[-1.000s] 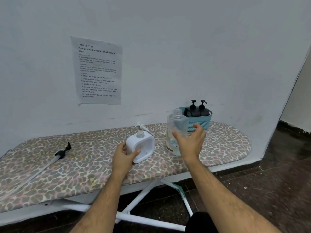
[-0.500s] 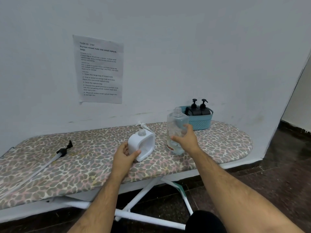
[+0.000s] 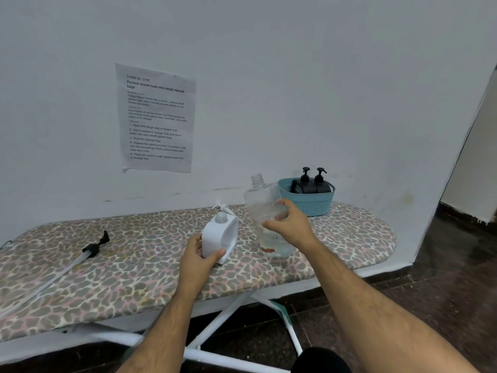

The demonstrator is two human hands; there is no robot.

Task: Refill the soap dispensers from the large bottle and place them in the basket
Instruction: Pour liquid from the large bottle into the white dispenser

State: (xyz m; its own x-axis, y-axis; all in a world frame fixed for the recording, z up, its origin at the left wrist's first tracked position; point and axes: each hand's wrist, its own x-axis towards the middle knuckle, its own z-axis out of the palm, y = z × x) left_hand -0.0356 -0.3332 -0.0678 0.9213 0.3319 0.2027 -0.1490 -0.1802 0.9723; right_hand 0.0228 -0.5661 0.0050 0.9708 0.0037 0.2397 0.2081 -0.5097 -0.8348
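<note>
A white soap dispenser [image 3: 220, 238] with its neck uncapped stands on the leopard-print ironing board [image 3: 121, 270]; my left hand [image 3: 200, 259] grips its lower left side. Right of it stands the large clear bottle [image 3: 262, 208], cap off, tilted slightly left, and my right hand [image 3: 290, 224] grips its middle. A teal basket [image 3: 309, 203] at the back right holds two black pump dispensers [image 3: 312, 184]. A white pump head [image 3: 223, 207] lies behind the white dispenser.
A black pump head with a long clear tube [image 3: 88, 251] lies on the board's left part. A printed sheet [image 3: 156, 119] hangs on the wall. The board's white legs [image 3: 223, 319] stand over a dark floor.
My right hand, open beside the large bottle a second ago, has closed around its middle. The bottle now leans a little to the left. My left hand stays on the white dispenser.
</note>
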